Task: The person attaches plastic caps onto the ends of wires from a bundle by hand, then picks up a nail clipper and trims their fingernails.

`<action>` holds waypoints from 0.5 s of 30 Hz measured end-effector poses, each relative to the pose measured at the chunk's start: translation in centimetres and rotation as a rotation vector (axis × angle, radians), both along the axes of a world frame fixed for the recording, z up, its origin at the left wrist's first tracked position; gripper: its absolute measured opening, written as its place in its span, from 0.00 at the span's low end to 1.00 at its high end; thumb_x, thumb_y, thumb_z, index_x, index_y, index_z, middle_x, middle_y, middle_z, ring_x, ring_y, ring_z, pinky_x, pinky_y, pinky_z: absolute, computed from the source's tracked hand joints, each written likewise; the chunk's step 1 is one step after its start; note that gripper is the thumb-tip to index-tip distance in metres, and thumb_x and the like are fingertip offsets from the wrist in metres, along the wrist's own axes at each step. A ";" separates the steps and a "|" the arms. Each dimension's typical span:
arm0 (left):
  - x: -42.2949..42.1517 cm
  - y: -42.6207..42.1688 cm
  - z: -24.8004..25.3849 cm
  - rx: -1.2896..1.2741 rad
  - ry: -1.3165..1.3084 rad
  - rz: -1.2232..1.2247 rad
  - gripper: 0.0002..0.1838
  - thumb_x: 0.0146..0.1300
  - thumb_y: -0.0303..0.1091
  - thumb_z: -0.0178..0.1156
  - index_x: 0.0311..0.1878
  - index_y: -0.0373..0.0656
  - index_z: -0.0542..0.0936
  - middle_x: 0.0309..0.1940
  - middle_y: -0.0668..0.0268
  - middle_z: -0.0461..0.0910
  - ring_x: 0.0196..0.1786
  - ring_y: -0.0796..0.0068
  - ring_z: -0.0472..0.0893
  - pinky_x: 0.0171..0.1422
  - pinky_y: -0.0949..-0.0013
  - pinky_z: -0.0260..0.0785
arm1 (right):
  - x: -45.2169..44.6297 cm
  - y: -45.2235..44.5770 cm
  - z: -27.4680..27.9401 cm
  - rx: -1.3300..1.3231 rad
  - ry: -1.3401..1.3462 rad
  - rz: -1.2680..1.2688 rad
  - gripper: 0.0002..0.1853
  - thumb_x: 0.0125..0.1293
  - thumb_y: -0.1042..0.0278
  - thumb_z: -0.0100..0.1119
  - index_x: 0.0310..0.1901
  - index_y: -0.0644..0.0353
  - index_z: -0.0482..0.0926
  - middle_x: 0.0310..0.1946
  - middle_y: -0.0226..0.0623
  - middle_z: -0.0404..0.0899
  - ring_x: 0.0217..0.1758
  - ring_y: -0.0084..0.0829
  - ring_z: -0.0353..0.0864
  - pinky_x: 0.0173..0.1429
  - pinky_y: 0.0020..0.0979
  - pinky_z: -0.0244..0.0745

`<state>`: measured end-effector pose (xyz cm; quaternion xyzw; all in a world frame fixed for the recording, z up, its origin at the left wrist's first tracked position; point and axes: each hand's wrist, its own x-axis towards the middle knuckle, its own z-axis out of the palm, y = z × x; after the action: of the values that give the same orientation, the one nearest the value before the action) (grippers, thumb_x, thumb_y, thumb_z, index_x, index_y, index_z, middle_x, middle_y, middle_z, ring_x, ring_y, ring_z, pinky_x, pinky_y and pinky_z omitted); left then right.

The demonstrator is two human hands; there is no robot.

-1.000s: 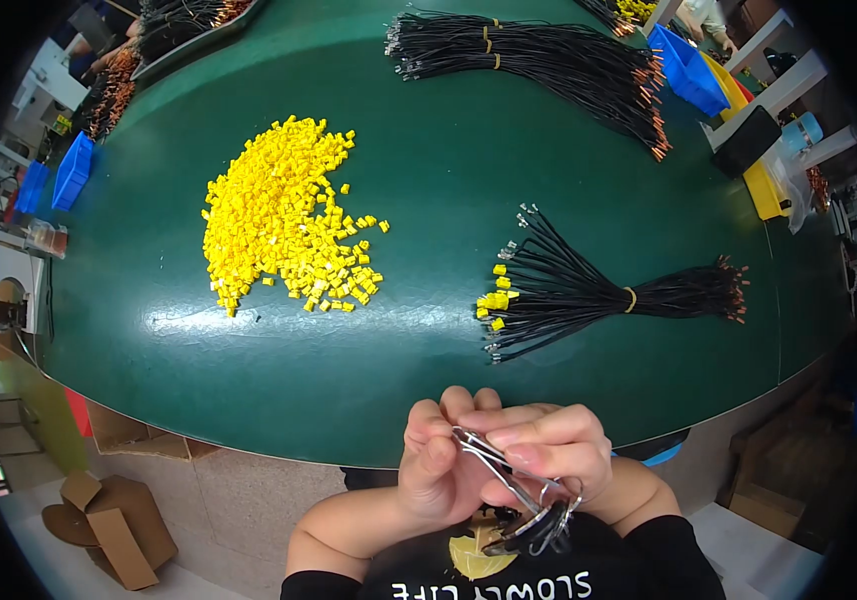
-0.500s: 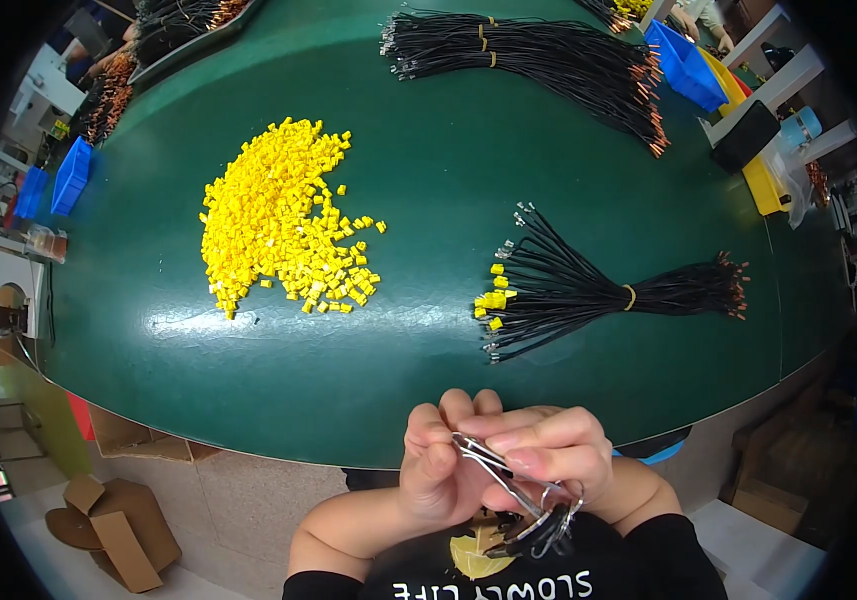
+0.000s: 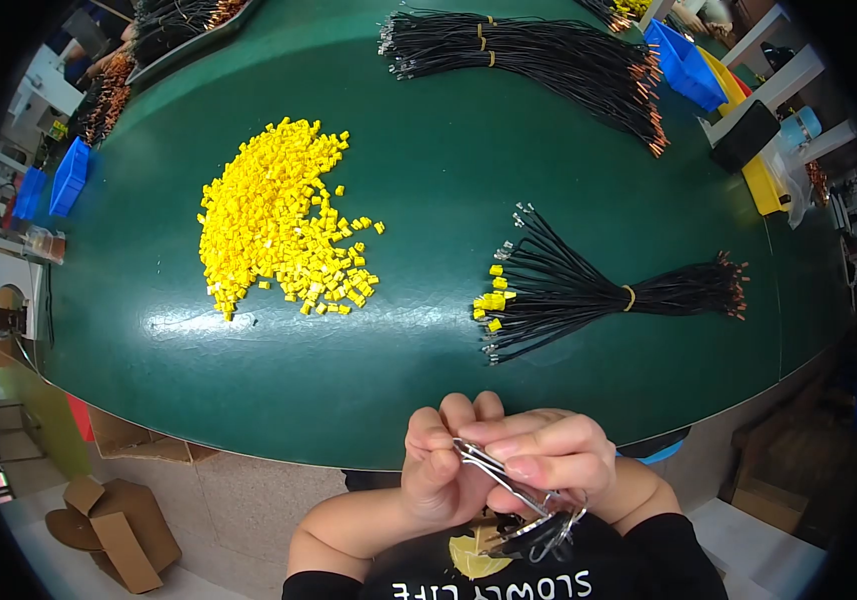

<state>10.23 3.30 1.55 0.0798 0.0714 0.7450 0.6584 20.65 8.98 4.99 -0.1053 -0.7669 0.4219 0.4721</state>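
My right hand point(image 3: 561, 452) is closed on a silver metal tool point(image 3: 494, 466) that looks like a nail clipper. Its two narrow metal arms point up and left, and metal rings and a dark piece point(image 3: 537, 535) dangle from its lower end. Beside its tip is my left hand point(image 3: 435, 462), fingers curled and the thumb close to the index finger; whatever is between them is hidden. Beyond my hands lies a tied bundle of black wires point(image 3: 599, 295), its left ends fanned out with silver terminals, several capped with yellow housings point(image 3: 494, 301).
A big heap of small yellow housings point(image 3: 274, 215) spreads over the green table point(image 3: 409, 370). Larger black wire bundles point(image 3: 519, 60) lie at the far side. Blue bins point(image 3: 686, 66) stand at the edges. Cardboard boxes point(image 3: 119, 535) sit on the floor at left.
The metal tool has shifted slightly in my right hand, and its two arms look closer together. My left hand stays nearly still. Nothing on the table has moved.
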 end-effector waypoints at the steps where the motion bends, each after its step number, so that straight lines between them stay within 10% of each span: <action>1: 0.0 0.0 0.1 0.000 -0.001 0.000 0.05 0.54 0.35 0.63 0.33 0.55 0.77 0.31 0.74 0.72 0.37 0.71 0.63 0.45 0.69 0.59 | 0.0 0.0 0.0 0.000 -0.001 0.000 0.19 0.52 0.73 0.64 0.41 0.60 0.64 0.39 0.42 0.69 0.44 0.46 0.78 0.42 0.37 0.79; 15: 0.0 -0.1 -0.1 0.063 -0.001 -0.007 0.03 0.55 0.35 0.62 0.33 0.55 0.77 0.35 0.74 0.74 0.39 0.72 0.63 0.46 0.69 0.60 | 0.1 -0.3 0.1 -0.003 0.035 -0.005 0.19 0.48 0.76 0.66 0.40 0.63 0.67 0.40 0.44 0.70 0.44 0.48 0.78 0.43 0.37 0.79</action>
<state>10.24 3.23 1.45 0.1003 0.0472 0.7445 0.6583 20.71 8.66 5.10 -0.1004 -0.7577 0.4236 0.4862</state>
